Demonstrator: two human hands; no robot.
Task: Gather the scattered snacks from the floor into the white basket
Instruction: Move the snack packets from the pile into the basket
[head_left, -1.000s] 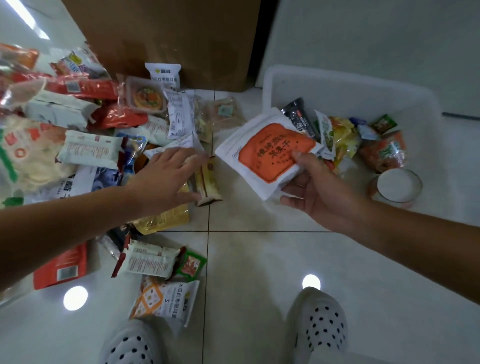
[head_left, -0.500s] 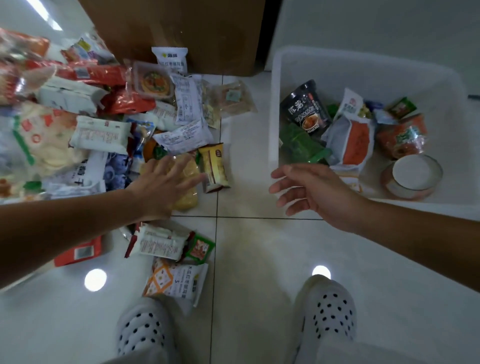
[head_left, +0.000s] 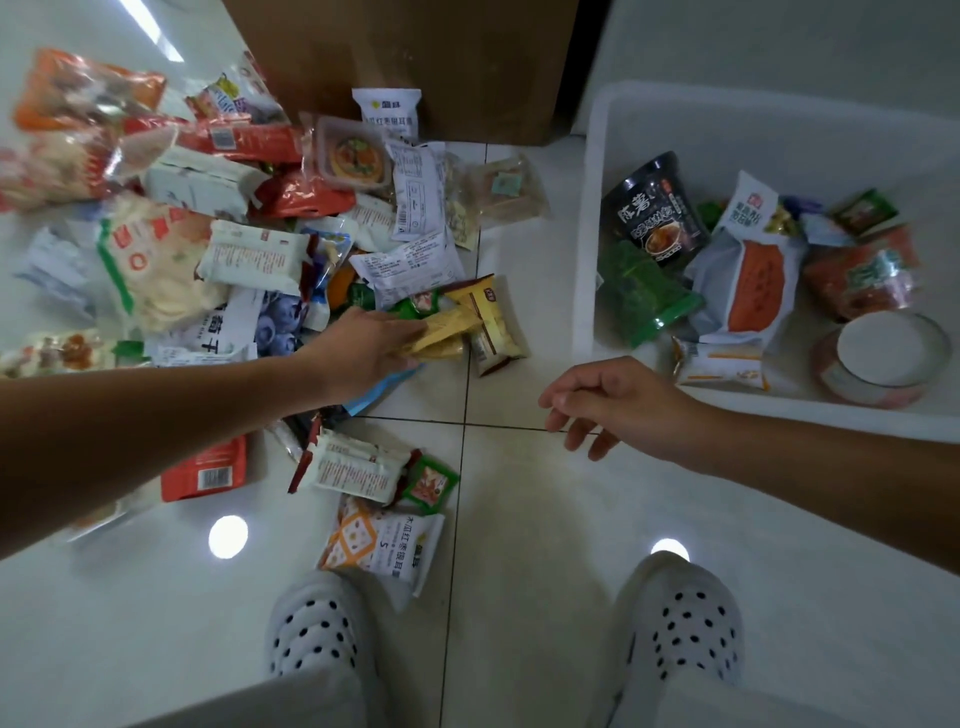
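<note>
A heap of snack packets (head_left: 218, 249) covers the floor at left. My left hand (head_left: 363, 348) reaches into its right edge, fingers closed on a yellow packet (head_left: 447, 332) that is lifted a little. The white basket (head_left: 587, 218) stands at right. Inside it lie a white pouch with an orange panel (head_left: 753, 291), a black noodle cup (head_left: 654, 208), a green packet (head_left: 639, 296) and a round tin (head_left: 883, 353). My right hand (head_left: 608, 405) hovers empty in front of the basket, fingers loosely curled and apart.
A brown cabinet (head_left: 415, 62) rises behind the heap. Near my feet lie a white and orange packet (head_left: 384, 540), a small green sachet (head_left: 431, 483) and a red packet (head_left: 208, 470). My two dotted slippers (head_left: 680, 629) stand on the white tiles at the bottom.
My right hand dropped the white pouch with the orange panel into the basket and drew back empty. My left hand closed on the yellow packet at the heap's edge.
</note>
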